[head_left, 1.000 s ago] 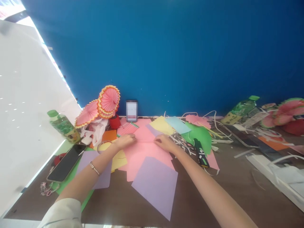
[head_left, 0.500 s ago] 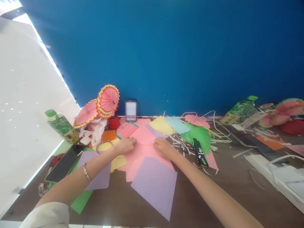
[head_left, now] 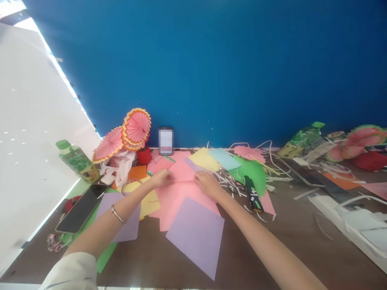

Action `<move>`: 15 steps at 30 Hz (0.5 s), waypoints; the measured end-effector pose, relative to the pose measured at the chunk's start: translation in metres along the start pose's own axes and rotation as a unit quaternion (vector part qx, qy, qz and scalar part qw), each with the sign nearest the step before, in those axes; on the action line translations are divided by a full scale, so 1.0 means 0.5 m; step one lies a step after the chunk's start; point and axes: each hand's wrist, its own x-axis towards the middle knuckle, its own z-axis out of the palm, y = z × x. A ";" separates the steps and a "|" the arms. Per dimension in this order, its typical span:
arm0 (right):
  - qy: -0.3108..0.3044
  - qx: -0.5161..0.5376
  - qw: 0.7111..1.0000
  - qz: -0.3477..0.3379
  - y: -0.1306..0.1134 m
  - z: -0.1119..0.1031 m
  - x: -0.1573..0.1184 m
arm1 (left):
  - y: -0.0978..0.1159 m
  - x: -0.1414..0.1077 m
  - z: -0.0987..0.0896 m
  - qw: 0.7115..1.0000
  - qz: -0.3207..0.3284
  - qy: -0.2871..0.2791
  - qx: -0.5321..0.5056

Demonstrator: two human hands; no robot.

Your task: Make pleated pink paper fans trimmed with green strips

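Observation:
Pink paper (head_left: 180,191) lies in front of me, with a narrow raised fold line running across between my hands. My left hand (head_left: 162,178) pinches the left end of that fold, fingers closed. At the right end, my right hand (head_left: 206,183) is closed on the same paper, knuckles bent. The fingertips of both hands are partly hidden. A purple sheet (head_left: 198,233) overlaps the pink paper on the near side. Just beyond my left hand rests a pleated pink strip with green edges (head_left: 163,162).
A phone-like screen (head_left: 166,141) leans on the blue wall. Pleated paper fans (head_left: 136,129), a green-capped bottle (head_left: 77,161) and a dark phone (head_left: 81,208) stand or lie left. Rightward are paper scraps (head_left: 231,179), a black-handled tool (head_left: 253,195) and a white power strip (head_left: 347,229).
Both hands have lifted the paper's crosswise edge slightly, so a narrow fold now shows between them. My left wrist has risen and turned, and its bracelet has shifted. The view has moved slightly.

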 end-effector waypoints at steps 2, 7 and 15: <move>0.104 -0.069 0.990 -0.058 0.005 -0.010 -0.005 | 0.008 -0.006 -0.011 0.993 0.033 0.109 0.036; 0.150 -0.111 0.969 -0.159 0.015 0.004 -0.034 | 0.018 -0.041 -0.003 0.944 0.185 0.174 0.211; -0.003 0.129 0.991 -0.047 0.024 0.045 -0.045 | 0.006 -0.058 0.027 0.984 0.145 0.031 0.096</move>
